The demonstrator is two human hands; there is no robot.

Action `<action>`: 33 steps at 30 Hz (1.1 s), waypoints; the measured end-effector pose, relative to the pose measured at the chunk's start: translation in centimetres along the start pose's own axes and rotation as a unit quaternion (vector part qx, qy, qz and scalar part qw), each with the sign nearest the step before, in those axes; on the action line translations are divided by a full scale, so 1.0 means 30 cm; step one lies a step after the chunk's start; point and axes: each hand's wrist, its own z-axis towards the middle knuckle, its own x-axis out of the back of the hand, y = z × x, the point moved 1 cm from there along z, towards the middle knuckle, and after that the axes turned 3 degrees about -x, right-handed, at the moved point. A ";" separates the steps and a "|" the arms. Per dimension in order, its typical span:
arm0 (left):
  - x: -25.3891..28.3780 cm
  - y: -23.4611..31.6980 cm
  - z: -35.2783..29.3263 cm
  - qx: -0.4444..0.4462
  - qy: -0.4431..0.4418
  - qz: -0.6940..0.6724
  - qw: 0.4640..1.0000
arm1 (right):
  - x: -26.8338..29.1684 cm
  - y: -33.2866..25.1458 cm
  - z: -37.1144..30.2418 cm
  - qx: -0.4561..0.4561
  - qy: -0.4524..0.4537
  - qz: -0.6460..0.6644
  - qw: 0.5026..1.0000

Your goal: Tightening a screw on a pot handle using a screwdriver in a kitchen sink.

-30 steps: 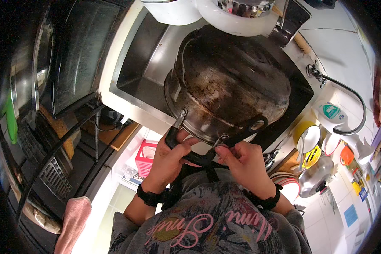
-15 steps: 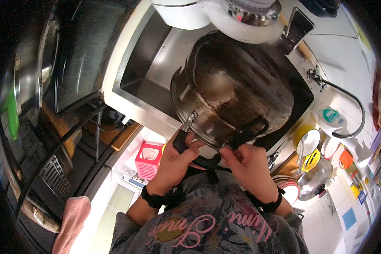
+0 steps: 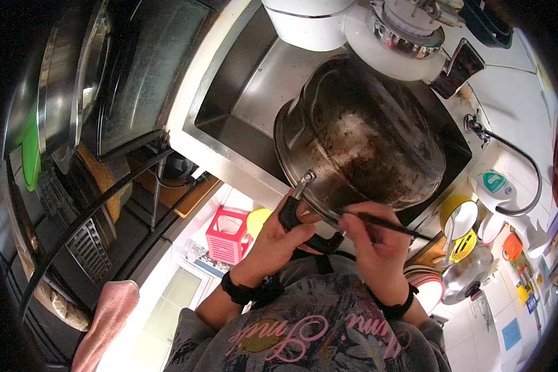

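Observation:
A large metal pot, its base scorched brown and black, lies tilted over the sink. My left hand is closed around the pot's black side handle near its rim. Beside the lower side of the pot, my right hand is closed on a slim dark stick-like tool, which points out to the right. Its kind cannot be made out. The inside of the pot faces away from view.
A white fixture with a chrome ring overhangs the sink's far side. Right of the sink stand a yellow cup, a white bottle and a metal lid. Left are a dark rack and a pink cloth; a red stool stands below.
My right hand has turned over the dark tool, which now points to the right instead of lying against the pot. The whole view has shifted, so the pot appears farther right.

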 end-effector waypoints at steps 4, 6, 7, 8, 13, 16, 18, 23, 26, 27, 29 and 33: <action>0.013 -0.001 -0.015 0.043 0.047 0.021 0.998 | -0.040 -0.028 0.035 0.201 -0.034 -0.123 0.971; 0.010 0.002 -0.010 0.037 0.039 0.025 0.998 | -0.055 -0.033 0.026 0.197 -0.041 -0.158 0.967; 0.010 0.003 -0.010 0.031 0.031 0.030 0.999 | -0.064 -0.034 0.020 0.192 -0.047 -0.193 0.961; 0.013 0.004 -0.012 0.030 0.033 0.030 0.999 | -0.070 -0.030 0.017 0.193 -0.049 -0.192 0.961; 0.042 -0.027 -0.021 0.046 0.024 0.012 0.999 | -0.107 -0.004 0.014 0.189 -0.052 -0.189 0.962; 0.024 -0.015 -0.012 0.023 0.018 0.016 0.999 | -0.110 -0.017 0.021 0.193 -0.048 -0.188 0.962; 0.026 -0.013 -0.009 0.019 0.019 0.059 0.998 | -0.112 -0.020 0.024 0.193 -0.054 -0.189 0.961; 0.020 -0.021 -0.009 -0.021 0.035 0.099 0.994 | -0.120 -0.045 0.009 0.204 -0.052 -0.266 0.941; 0.027 -0.016 -0.010 -0.010 0.032 0.114 0.993 | -0.111 -0.048 0.029 0.216 -0.078 -0.284 0.931; 0.025 -0.007 -0.009 -0.006 0.028 0.106 0.994 | -0.112 -0.049 0.025 0.217 -0.077 -0.284 0.931; 0.027 -0.004 -0.010 -0.002 0.023 0.099 0.995 | -0.116 -0.047 0.016 0.215 -0.086 -0.282 0.931; 0.037 -0.011 -0.013 0.025 0.006 0.073 0.997 | -0.105 -0.039 0.025 0.230 -0.088 -0.311 0.918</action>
